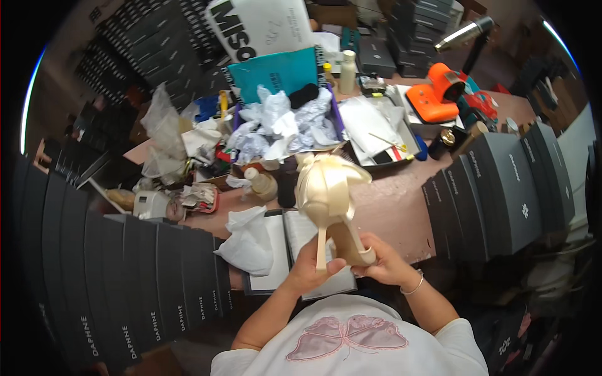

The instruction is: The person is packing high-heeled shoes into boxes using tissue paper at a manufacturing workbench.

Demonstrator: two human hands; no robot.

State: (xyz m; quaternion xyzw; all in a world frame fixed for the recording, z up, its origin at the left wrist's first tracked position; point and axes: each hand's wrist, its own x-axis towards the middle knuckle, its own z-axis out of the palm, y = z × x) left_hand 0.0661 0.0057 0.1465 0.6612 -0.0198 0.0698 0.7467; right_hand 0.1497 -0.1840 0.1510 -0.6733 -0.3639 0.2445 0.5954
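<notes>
A cream high-heeled shoe point(332, 194) is held up in front of me, its slim heel and open underside toward me. My left hand point(307, 269) is closed round the lower end by the heel. Gripping the curved front part is my right hand point(384, 260), its fingers partly hidden behind the shoe. Below, an open shoebox point(268, 287) lies on the table, lined with white paper. Crumpled white tissue point(248, 241) sits over its left side.
Stacks of dark grey shoeboxes point(144, 282) rise at the left, with more boxes point(501, 194) at the right. Farther back stand a purple-edged bin point(342, 128) of crumpled paper, a cream bottle point(262, 183), a tray point(385, 160) of papers and an orange device point(433, 100).
</notes>
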